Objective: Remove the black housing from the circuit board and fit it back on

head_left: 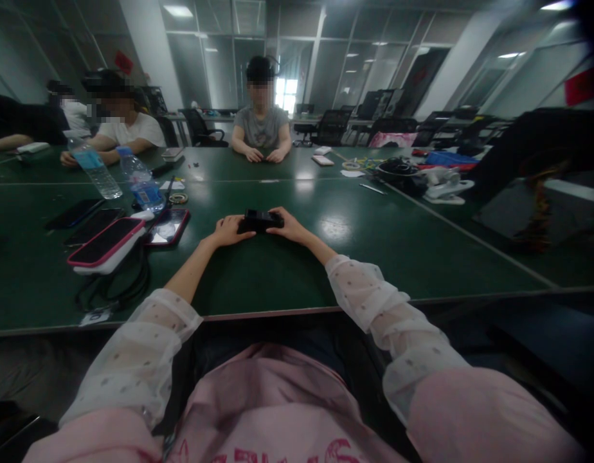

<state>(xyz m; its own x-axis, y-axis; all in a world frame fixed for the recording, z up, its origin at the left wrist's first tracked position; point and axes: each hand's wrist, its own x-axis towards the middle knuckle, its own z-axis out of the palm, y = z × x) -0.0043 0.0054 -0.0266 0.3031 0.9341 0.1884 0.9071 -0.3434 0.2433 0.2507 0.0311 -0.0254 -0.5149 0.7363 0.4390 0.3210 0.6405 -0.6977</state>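
Head view: left hand (231, 231) and right hand (289, 227) clasp opposite ends of the black box-shaped device (260, 220), probably rigid and light, best held at those ends.

The dark green table (278, 276) bears two plastic bottles (141, 185), a red-edged phone (168, 226) and a pen (373, 190).

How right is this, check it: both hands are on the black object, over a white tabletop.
Wrong on colour: the head view shows the tabletop is green, not white. The left hand and right hand are indeed on the black object.
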